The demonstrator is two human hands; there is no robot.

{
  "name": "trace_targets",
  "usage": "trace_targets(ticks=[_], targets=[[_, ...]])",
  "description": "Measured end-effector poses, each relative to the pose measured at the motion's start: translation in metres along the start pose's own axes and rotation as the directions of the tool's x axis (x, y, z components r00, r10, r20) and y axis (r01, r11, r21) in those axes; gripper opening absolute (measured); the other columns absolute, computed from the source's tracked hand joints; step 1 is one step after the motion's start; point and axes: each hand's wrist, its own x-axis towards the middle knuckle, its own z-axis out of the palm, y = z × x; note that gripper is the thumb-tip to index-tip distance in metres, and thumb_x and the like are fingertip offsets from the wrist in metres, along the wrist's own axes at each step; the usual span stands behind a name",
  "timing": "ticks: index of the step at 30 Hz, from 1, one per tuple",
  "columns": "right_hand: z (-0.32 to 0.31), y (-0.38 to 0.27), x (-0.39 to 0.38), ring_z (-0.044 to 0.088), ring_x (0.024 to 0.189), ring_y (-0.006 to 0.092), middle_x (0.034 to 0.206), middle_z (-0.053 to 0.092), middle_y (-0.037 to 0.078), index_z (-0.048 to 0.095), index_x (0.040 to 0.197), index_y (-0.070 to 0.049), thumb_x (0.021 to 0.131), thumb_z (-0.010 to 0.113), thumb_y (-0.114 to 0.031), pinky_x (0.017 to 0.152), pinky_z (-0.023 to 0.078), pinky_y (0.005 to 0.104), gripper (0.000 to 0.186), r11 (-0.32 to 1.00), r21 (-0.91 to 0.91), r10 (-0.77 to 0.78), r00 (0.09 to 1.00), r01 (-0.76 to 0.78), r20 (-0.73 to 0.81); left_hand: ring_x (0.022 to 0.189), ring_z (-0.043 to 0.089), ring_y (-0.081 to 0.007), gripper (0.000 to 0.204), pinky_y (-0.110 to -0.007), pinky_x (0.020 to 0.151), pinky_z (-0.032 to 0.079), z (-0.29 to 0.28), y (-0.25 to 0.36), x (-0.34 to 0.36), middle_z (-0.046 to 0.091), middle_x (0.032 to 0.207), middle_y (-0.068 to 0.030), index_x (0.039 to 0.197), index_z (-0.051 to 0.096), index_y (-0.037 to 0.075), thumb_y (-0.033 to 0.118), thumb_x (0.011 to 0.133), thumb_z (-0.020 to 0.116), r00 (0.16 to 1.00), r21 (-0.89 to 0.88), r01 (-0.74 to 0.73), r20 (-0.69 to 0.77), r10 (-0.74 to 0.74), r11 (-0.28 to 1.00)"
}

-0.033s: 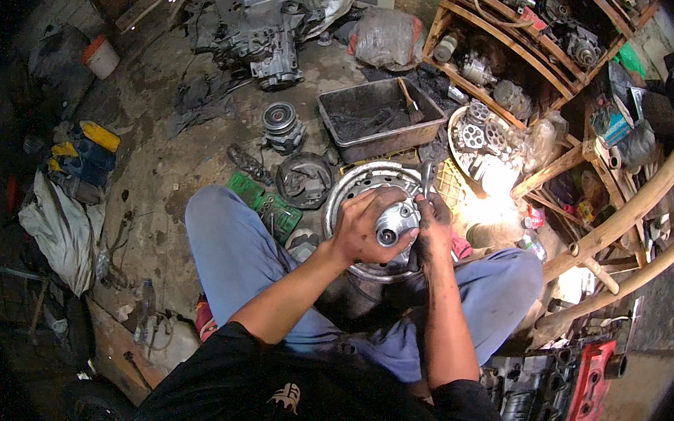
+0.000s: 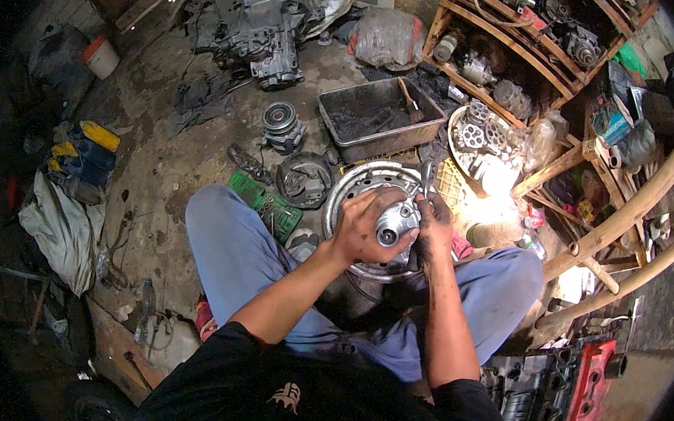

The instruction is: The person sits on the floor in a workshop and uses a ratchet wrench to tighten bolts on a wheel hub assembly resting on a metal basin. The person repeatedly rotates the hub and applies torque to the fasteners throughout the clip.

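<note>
Steadily is how this looks best done: the left hand [image 2: 358, 229] curls over a silver metal part [image 2: 393, 220], its fingers wrapped around the far side, while the right hand [image 2: 433, 232] closes in from the other side, near a dark tool [image 2: 428, 175] that stands up beyond its fingers. The right hand seems to have its fingers bent around that tool (how firmly, I cannot tell). The part sits above the wheel rim [image 2: 335, 210], between the knees, its round opening facing up toward the wearer. I'd hold it square over the rim, wrists low, and press evenly so that it does not rock.

As for room, the rim's raised lip and the right knee [image 2: 516, 266] limit a wide sweep; the black tub [image 2: 380, 147] lies just beyond, and the green case [image 2: 279, 219] sits near the left knee [image 2: 217, 210]. Short strokes look safest.
</note>
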Motion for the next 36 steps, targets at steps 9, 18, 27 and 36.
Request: trace_targets(ticks=[9,18,27,36], targets=[[0.001,-0.005,-0.002,0.058,0.087,0.0202,0.094,0.064,0.012,0.061,0.105,0.002,0.093,0.064,-0.029,0.078,0.046,0.0334,0.033,0.998,-0.029,-0.057,0.998,0.057,0.014,0.087,0.07,-0.031,0.059,-0.037,0.078,0.056,-0.001,-0.001,-0.004,0.069,0.1,-0.0155,0.113,0.055,0.002,0.022,0.066,0.085,1.0,-0.021,0.023,-0.015,-0.023,1.0],[0.004,-0.017,-0.009,0.055,0.08,0.0099,0.089,0.063,0.003,0.06,0.105,0.001,0.092,0.066,-0.022,0.07,0.044,0.024,0.027,0.999,0.047,-0.021,1.0,0.02,0.024,0.088,0.07,-0.0305,0.061,-0.038,0.079,0.056,-0.001,-0.002,-0.008,0.069,0.101,-0.0151,0.115,0.053,0.003,0.022,0.066,0.084,0.995,-0.02,0.092,-0.036,-0.092,0.996],[0.005,-0.014,-0.009,0.059,0.08,0.0174,0.088,0.065,0.012,0.061,0.106,0.0,0.092,0.064,-0.025,0.072,0.046,0.0305,0.029,0.999,0.035,-0.01,1.0,0.01,0.006,0.089,0.07,-0.0304,0.062,-0.038,0.08,0.055,-0.002,-0.003,-0.006,0.068,0.101,-0.0145,0.115,0.054,0.003,0.022,0.066,0.085,0.996,-0.033,0.087,-0.01,-0.087,0.996],[0.003,-0.04,-0.015,0.058,0.078,0.0166,0.087,0.064,0.01,0.062,0.106,-0.001,0.091,0.065,-0.033,0.069,0.046,0.0307,0.035,0.978,-0.021,0.209,0.978,-0.209,-0.024,0.1,0.068,-0.0264,0.057,-0.036,0.089,0.052,0.009,-0.015,-0.011,0.065,0.105,-0.0147,0.115,0.052,0.001,0.02,0.071,0.082,0.923,-0.15,0.383,0.015,-0.385,0.912]])
